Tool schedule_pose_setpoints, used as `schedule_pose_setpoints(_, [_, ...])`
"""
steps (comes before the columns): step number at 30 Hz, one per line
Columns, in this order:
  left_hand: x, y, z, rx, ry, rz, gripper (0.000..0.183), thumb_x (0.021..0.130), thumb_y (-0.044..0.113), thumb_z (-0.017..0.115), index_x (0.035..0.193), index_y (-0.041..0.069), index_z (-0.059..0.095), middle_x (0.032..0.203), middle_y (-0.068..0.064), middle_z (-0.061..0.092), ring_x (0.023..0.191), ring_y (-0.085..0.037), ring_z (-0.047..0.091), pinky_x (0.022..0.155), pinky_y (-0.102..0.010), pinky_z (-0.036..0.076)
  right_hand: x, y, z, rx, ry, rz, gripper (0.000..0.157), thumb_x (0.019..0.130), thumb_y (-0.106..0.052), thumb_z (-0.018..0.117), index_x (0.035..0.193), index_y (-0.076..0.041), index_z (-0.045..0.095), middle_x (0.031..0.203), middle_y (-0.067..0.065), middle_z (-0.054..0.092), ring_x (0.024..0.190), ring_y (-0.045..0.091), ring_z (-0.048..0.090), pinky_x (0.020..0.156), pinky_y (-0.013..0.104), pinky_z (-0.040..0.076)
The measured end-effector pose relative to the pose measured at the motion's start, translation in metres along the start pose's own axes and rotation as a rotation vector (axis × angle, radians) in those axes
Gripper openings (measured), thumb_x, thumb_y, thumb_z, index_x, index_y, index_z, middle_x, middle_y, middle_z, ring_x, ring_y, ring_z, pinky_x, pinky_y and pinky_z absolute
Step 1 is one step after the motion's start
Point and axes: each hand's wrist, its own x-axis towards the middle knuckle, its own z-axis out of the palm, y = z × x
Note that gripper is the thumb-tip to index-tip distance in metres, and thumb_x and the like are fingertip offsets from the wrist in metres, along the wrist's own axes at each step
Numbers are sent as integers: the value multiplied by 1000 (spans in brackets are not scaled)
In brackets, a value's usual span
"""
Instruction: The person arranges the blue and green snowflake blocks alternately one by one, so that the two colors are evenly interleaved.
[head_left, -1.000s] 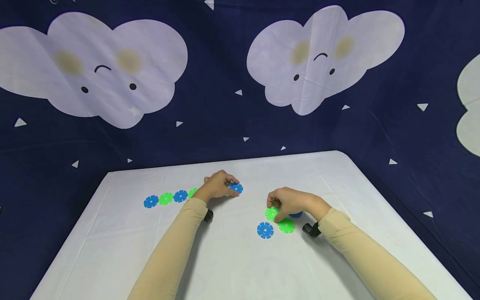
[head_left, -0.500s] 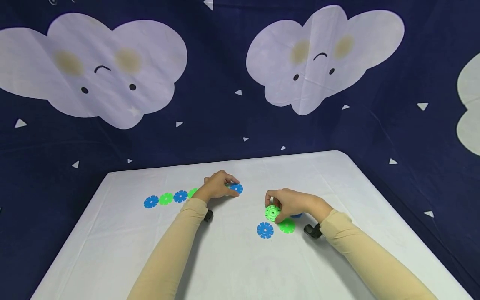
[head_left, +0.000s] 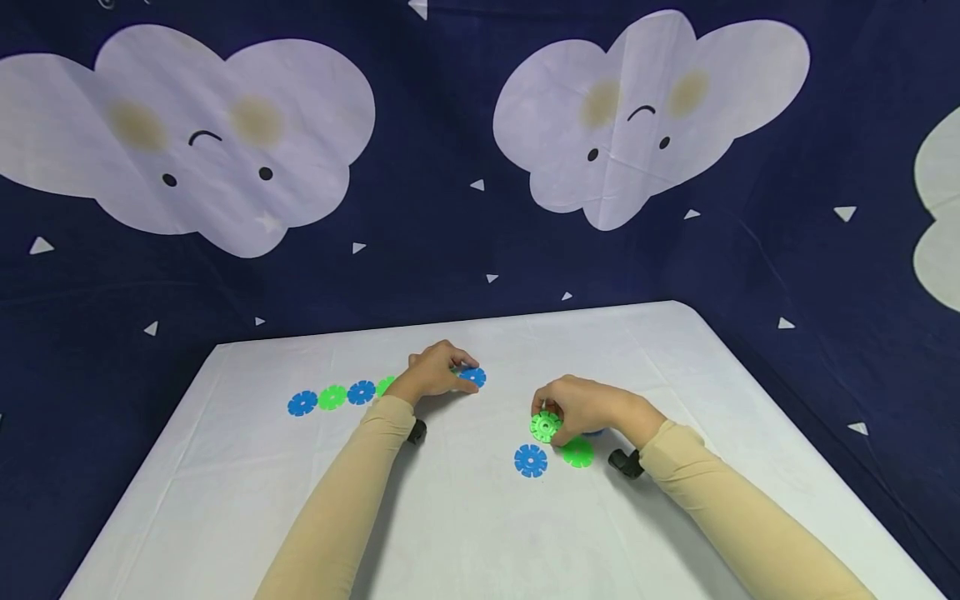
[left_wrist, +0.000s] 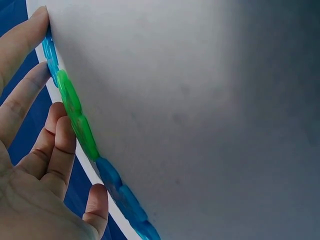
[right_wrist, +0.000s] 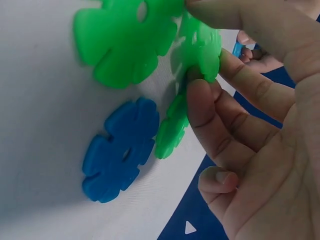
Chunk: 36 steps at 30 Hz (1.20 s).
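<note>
The left hand (head_left: 437, 372) pinches the end blue disc (head_left: 474, 378) between curved thumb and index finger, at the right-hand end of a row of discs (head_left: 386, 385) lying on the table. Blue and green alternate along the visible left part of this row; the hand covers much of the rest. The left wrist view catches the pieces almost edge-on: thin, rounded lobes of glossy, slightly translucent plastic.

The right hand (head_left: 581, 404) grasps the held green disc (head_left: 546, 427) with thumb and fingertips, the other fingers bent inward beside it. Its face looks ringed and rather dense — whether one piece or two overlap there, I cannot tell.

Just beside this hand, the loose green disc (head_left: 577, 452) lies flat, and the loose blue disc (head_left: 530, 460) sits a little to its left; the partly hidden blue disc (head_left: 595, 432) peeks out beneath the wrist. Each fully visible piece is a flat, flower-like round, notched by narrow slots, with a small hole at the centre.

The white cloth (head_left: 262, 500) is matte and faintly creased. Behind it hangs a navy backdrop (head_left: 427, 208) printed with pale clouds and small triangles. Smooth beige sleeves (head_left: 330, 517) cover both forearms.
</note>
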Motion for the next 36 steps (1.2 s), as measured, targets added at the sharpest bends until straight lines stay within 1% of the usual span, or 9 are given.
schedule_pose_setpoints(5, [0,0,0,-4,-1,-8,42,82,34,95,121,26,83,118,0,67,113,-21,60,105,-57,35,3,1,-2,-22,22,7,35,80,-21,92,112,-15,79,95,-9,71,85,8,59,80,29,53])
schedule_pose_setpoints(11, [0,0,0,-2,-1,-7,41,83,34,95,121,26,83,118,-1,68,113,-22,61,105,-57,35,11,6,-13,7,96,-7,41,82,-22,91,119,-9,78,102,-5,76,86,9,63,80,28,56])
schedule_pose_setpoints(15, [-1,0,-1,2,0,-7,42,83,35,95,122,26,83,118,0,68,112,-21,61,104,-57,36,22,10,-19,23,139,30,48,83,-26,90,124,-7,77,113,0,78,95,10,68,87,32,59])
schedule_pose_setpoints(19, [-2,1,-2,3,1,-3,42,83,35,95,121,26,83,117,0,68,112,-21,62,104,-57,36,36,12,-22,35,152,59,50,84,-29,90,127,-8,77,119,2,79,101,15,71,92,38,61])
schedule_pose_setpoints(26, [0,1,-2,21,-3,-9,42,83,37,95,122,27,83,117,0,68,112,-20,63,104,-56,37,59,12,-23,37,161,99,51,86,-31,88,128,-7,77,121,5,79,106,19,72,99,44,60])
schedule_pose_setpoints(32, [-1,3,-2,20,-11,-23,42,84,36,94,123,26,83,118,0,68,113,-21,62,106,-57,37,73,10,-21,25,176,120,50,86,-32,88,127,-6,77,116,5,79,105,19,70,99,45,60])
schedule_pose_setpoints(36, [-2,3,-2,18,-8,-22,42,83,36,94,122,26,83,117,0,68,112,-21,62,105,-57,37,81,10,-18,13,176,119,50,86,-31,88,128,-6,76,117,4,76,105,19,68,100,44,59])
